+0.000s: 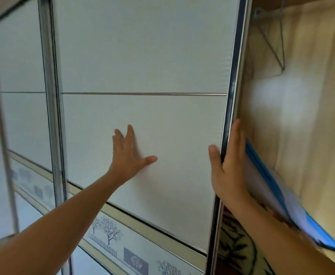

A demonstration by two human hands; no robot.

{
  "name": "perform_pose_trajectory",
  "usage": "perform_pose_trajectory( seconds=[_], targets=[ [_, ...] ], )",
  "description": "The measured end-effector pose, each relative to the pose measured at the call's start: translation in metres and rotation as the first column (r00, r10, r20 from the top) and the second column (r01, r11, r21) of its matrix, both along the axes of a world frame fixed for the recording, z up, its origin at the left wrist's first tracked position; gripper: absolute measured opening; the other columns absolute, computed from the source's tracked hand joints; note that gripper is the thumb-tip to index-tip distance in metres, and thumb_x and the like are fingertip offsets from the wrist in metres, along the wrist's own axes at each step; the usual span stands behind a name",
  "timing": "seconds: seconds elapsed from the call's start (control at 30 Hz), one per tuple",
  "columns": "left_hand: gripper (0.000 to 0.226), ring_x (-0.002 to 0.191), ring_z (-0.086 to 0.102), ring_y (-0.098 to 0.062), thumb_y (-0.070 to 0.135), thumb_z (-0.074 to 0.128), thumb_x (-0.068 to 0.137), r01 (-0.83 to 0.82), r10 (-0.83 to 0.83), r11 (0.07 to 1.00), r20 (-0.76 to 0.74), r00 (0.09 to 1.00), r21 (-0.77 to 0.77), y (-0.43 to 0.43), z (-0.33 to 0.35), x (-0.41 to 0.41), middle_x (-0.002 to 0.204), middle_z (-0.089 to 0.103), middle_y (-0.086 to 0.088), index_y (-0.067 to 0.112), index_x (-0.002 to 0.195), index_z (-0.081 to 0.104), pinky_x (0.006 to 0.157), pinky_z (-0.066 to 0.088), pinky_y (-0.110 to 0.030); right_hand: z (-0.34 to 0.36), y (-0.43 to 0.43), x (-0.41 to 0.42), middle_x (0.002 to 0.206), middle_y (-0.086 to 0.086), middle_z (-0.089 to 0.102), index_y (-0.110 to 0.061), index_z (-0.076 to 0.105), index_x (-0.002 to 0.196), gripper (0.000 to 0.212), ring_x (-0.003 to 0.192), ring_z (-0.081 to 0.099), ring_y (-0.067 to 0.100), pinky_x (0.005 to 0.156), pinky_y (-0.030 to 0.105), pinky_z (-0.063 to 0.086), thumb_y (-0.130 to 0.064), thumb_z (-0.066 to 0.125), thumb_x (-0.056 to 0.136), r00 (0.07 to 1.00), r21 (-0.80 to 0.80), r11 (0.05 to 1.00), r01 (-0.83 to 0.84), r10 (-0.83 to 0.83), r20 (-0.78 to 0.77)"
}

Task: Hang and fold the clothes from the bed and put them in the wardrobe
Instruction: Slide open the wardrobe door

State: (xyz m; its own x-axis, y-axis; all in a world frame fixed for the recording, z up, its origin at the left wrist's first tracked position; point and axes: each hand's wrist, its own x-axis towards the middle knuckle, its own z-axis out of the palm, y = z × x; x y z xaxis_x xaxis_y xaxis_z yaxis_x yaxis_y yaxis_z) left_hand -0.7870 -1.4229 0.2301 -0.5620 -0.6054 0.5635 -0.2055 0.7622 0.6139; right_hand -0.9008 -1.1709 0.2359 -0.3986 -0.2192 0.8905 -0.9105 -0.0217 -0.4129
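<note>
White wardrobe door panel (pixel 143 56): matt, faintly grained, plastic-like.
Silvery upright door frame (pixel 51 96), left: brushed metal, dull sheen; thin horizontal silver strip (pixel 143 93) the same.
Tree-printed band (pixel 123 245), near: smooth, slight gloss.
Pale wood-grain wardrobe interior (pixel 301 116), right: smooth, soft glare patch.
Thin grey wire hangers (pixel 275 48), far right: bare metal.
Blue-edged translucent sheet (pixel 301 221): glossy plastic.
Dark-patterned cloth (pixel 236 253), near right: matt fabric.

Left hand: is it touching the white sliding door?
Touching. The head view shows the left hand pressed flat, fingers spread, against the white sliding door.
</note>
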Motion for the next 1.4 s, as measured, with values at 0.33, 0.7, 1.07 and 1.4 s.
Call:
perform_pose_trajectory(
  seconds=[0.33, 0.7, 1.07, 1.4],
  targets=[
    [0.136, 0.151, -0.022, -0.030, 0.078, 0.069, 0.058, -0.023, 0.023, 1.000, 0.014, 1.000, 0.018, -0.057, -0.001, 0.009, 0.164, -0.026, -0.009, 0.040, 0.154, -0.019, 0.122, 0.002, -0.056, -0.004, -0.056, 0.001, 0.170, -0.007, -0.007, -0.029, -0.011, 0.160, 0.072, 0.156, -0.003, 0.009, 0.126, 0.052, 0.014, -0.031, 0.041, 0.109, 0.995, -0.022, 0.998, -0.058, 0.056, -0.080],
    [0.134, 0.151, -0.022, -0.025, 0.069, 0.075, 0.061, -0.001, 0.002, 0.999, -0.015, 1.000, 0.036, -0.086, -0.002, 0.015, 0.164, -0.026, -0.003, 0.042, 0.155, -0.017, 0.122, 0.004, -0.056, -0.006, -0.089, -0.001, 0.169, -0.012, -0.008, -0.027, -0.008, 0.161, 0.071, 0.157, 0.000, 0.015, 0.124, 0.055, 0.017, -0.035, 0.039, 0.109, 0.990, -0.039, 0.998, -0.044, 0.038, -0.133],
    [0.134, 0.153, -0.018, -0.024, 0.067, 0.077, 0.062, -0.047, 0.046, 0.998, 0.009, 0.999, 0.038, -0.101, 0.001, 0.017, 0.165, -0.023, -0.003, 0.040, 0.155, -0.016, 0.121, 0.006, -0.054, -0.005, -0.104, 0.006, 0.170, -0.004, 0.000, -0.023, -0.005, 0.159, 0.070, 0.156, 0.003, 0.011, 0.127, 0.031, 0.009, -0.028, 0.043, 0.109, 0.991, -0.061, 0.996, -0.061, 0.053, -0.119],
    [0.131, 0.154, -0.001, -0.032, 0.072, 0.069, 0.065, -0.082, 0.077, 0.995, 0.105, 0.991, 0.052, -0.086, 0.006, 0.027, 0.167, -0.009, -0.011, 0.032, 0.157, -0.014, 0.122, 0.015, -0.054, -0.004, -0.096, 0.010, 0.169, -0.004, -0.005, -0.024, -0.009, 0.157, 0.074, 0.155, -0.004, 0.004, 0.120, 0.012, 0.000, -0.026, 0.046, 0.107, 0.989, 0.021, 0.993, -0.115, 0.117, -0.093]
  ],
)
